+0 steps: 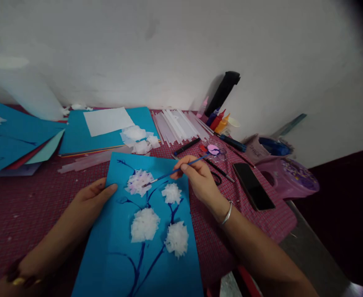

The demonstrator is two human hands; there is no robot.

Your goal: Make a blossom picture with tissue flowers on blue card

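Observation:
A blue paper sheet [119, 251] lies in front of me on the red checked cloth, painted with dark blue stems and carrying several white tissue flowers [144, 224]. My left hand [93, 194] rests flat on the sheet's left edge, fingers stretched out. My right hand [196, 175] pinches a thin blue paintbrush [175, 170]. Its tip touches the top left flower [138, 182], which is tinted pale pink. A silver bangle sits on my right wrist.
Stacked blue sheets [11, 140] and a white paper [107, 120] lie at the back left, with tissue scraps [138, 138]. White paper strips [178, 123], paint bottles [217, 119], a palette [214, 150], pens, scissors, a black phone [253, 185] and a purple container [288, 177] crowd the right.

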